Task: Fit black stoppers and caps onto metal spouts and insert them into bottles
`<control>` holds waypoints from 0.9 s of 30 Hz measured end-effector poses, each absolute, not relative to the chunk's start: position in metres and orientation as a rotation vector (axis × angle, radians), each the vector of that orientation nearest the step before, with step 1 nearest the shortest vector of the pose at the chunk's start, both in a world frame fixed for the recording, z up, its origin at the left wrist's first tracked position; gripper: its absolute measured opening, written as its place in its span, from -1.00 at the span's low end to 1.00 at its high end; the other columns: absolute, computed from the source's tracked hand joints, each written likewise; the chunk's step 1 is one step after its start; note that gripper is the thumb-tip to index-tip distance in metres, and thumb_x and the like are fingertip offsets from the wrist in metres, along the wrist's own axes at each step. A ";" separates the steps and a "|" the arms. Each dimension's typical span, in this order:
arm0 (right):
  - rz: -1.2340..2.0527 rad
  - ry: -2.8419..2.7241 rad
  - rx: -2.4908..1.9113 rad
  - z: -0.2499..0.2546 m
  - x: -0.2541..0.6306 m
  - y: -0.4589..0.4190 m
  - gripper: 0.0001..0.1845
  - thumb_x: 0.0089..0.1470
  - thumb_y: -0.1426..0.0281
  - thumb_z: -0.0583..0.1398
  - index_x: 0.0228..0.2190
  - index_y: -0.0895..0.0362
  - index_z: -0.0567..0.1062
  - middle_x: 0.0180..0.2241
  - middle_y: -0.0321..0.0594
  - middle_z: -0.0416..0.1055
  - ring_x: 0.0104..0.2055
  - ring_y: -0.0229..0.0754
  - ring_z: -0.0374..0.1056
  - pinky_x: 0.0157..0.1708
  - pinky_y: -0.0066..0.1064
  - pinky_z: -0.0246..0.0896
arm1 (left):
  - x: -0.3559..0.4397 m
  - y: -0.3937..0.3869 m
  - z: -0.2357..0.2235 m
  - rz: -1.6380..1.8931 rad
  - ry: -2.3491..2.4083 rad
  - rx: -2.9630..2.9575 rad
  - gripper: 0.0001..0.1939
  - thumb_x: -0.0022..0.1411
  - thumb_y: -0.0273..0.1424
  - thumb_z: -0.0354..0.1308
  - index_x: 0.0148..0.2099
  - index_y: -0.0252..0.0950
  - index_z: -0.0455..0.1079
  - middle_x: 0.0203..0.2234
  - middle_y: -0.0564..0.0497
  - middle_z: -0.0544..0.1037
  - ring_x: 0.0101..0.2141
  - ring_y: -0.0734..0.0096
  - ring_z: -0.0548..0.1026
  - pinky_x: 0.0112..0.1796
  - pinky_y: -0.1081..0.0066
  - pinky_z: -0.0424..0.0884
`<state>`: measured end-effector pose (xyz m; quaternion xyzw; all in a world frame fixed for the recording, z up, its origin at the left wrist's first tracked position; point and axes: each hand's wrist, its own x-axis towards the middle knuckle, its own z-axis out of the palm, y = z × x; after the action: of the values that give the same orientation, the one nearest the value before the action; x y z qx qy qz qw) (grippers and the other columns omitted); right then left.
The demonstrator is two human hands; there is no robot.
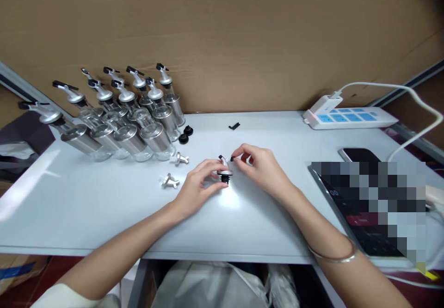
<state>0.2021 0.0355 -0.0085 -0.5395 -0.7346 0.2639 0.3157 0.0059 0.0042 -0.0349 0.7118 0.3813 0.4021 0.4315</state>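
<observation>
My left hand (200, 181) pinches a small silver pourer spout with a black stopper (225, 173) just above the pale table (104, 206). My right hand (261, 165) is closed beside it, its fingertips pinching a tiny black piece (231, 158) at the spout's tip. Two loose silver spouts (169, 181) (181, 159) lie on the table left of my hands. Two black stoppers (186, 134) sit a little behind them. A small black clip (234, 126) lies farther back.
Several glass bottles with steel sleeves and pourer tops (132, 118) stand clustered at the back left. A white and blue power strip (348, 116) with its cable lies at the back right. A dark phone (359, 154) and a tablet (367, 234) are at the right. A cardboard wall (222, 35) stands behind.
</observation>
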 end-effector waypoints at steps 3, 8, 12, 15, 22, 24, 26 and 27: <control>0.902 -1.699 -1.378 -0.003 0.202 0.036 -0.91 -0.04 0.36 0.22 -0.48 0.14 0.47 -0.58 -0.32 0.38 -0.56 -0.29 0.22 -0.49 -0.42 0.12 | 0.006 0.004 -0.037 1.002 0.938 1.743 -0.70 0.18 -0.42 0.24 -0.02 -0.16 0.41 -0.08 -0.03 0.47 -0.15 0.37 0.49 -0.10 0.37 0.43; 1.172 -1.457 -1.226 0.005 0.199 0.035 -0.80 -0.20 0.28 0.33 -0.52 0.15 0.51 -0.62 -0.33 0.38 -0.57 -0.31 0.21 -0.53 -0.43 0.12 | 0.008 0.003 -0.041 0.998 0.906 1.611 -0.38 0.09 -0.45 0.31 0.17 -0.11 0.20 -0.14 -0.02 0.52 -0.12 0.35 0.49 -0.08 0.35 0.41; 1.258 -1.406 -1.177 0.006 0.198 0.035 -0.81 -0.24 0.29 0.37 -0.55 0.15 0.54 -0.59 -0.30 0.43 -0.56 -0.32 0.20 -0.52 -0.42 0.12 | 0.008 0.004 -0.041 0.999 0.864 1.603 -0.27 0.09 -0.49 0.30 0.24 -0.08 0.11 -0.16 0.01 0.53 -0.14 0.40 0.49 -0.04 0.33 0.38; 1.286 -1.408 -1.172 0.004 0.198 0.034 -0.80 -0.23 0.29 0.38 -0.55 0.15 0.56 -0.58 -0.29 0.44 -0.54 -0.31 0.20 -0.49 -0.41 0.11 | 0.008 0.005 -0.041 0.996 0.848 1.623 -0.29 0.10 -0.50 0.29 0.25 -0.07 0.14 -0.15 0.01 0.52 -0.13 0.40 0.48 -0.03 0.34 0.38; 1.381 -1.357 -1.135 0.003 0.198 0.034 -0.73 -0.26 0.23 0.41 -0.54 0.16 0.55 -0.57 -0.32 0.43 -0.55 -0.34 0.19 -0.50 -0.43 0.10 | 0.008 0.005 -0.040 1.025 0.821 1.665 -0.33 0.11 -0.51 0.26 0.25 -0.06 0.22 -0.11 -0.02 0.51 -0.08 0.34 0.47 -0.02 0.29 0.42; 1.407 -1.338 -1.124 0.002 0.199 0.034 -0.72 -0.25 0.22 0.40 -0.53 0.16 0.54 -0.60 -0.35 0.39 -0.58 -0.37 0.12 -0.54 -0.46 0.05 | 0.008 0.004 -0.039 1.030 0.816 1.637 -0.33 0.11 -0.51 0.26 0.25 -0.05 0.23 -0.10 -0.02 0.50 -0.06 0.32 0.47 0.00 0.26 0.42; 1.442 -1.314 -1.103 0.000 0.201 0.035 -0.71 -0.23 0.22 0.40 -0.52 0.16 0.54 -0.60 -0.36 0.37 -0.58 -0.39 0.10 -0.56 -0.47 0.01 | 0.009 0.003 -0.038 1.029 0.803 1.583 -0.33 0.10 -0.51 0.26 0.24 -0.04 0.24 -0.11 -0.01 0.50 -0.06 0.31 0.47 0.01 0.24 0.42; 1.458 -1.302 -1.095 -0.001 0.201 0.035 -0.72 -0.23 0.22 0.40 -0.52 0.16 0.54 -0.59 -0.36 0.37 -0.58 -0.39 0.09 -0.57 -0.47 0.00 | 0.010 0.003 -0.037 1.026 0.796 1.550 -0.33 0.10 -0.51 0.26 0.24 -0.05 0.24 -0.11 -0.01 0.50 -0.05 0.31 0.47 0.01 0.25 0.42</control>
<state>0.2013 0.0350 -0.0008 -0.4399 -0.5231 0.5858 0.4355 0.0098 0.0026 -0.0373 0.6496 0.3336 0.4300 0.5309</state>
